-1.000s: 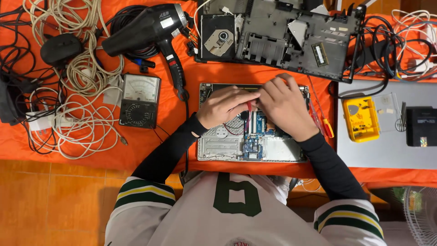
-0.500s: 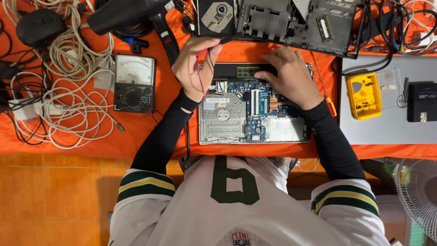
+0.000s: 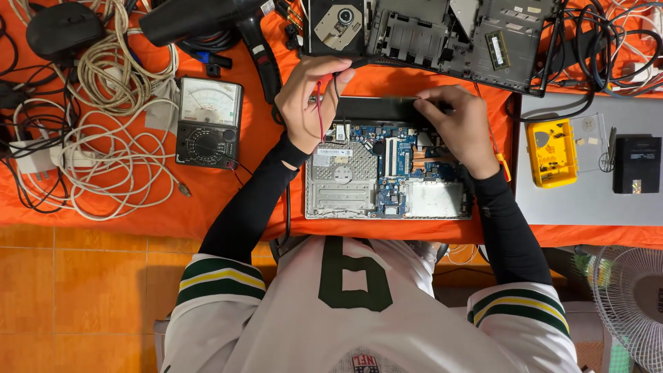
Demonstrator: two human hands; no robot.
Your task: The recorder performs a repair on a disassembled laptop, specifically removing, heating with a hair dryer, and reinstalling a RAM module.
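2 hands at the laptop board's (image 3: pixel 389 169) far edge: left hand (image 3: pixel 307 93) pinches wires (image 3: pixel 320 114), right hand (image 3: pixel 459 124) clenched.

The opened laptop base (image 3: pixel 389 171) lay central on the cloth-covered table (image 3: pixel 228 207), with the analog multimeter (image 3: pixel 207 122) to its left, the hot-air gun (image 3: pixel 207 21) beyond that, the stripped laptop chassis (image 3: pixel 442 34) behind it, and the parts box (image 3: pixel 551 152) to its right.

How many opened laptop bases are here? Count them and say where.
2. One opened base, blue board bared, lies nearest the person; the other base sits at the far edge, partly cut off. The grey slab at right may be a closed third.
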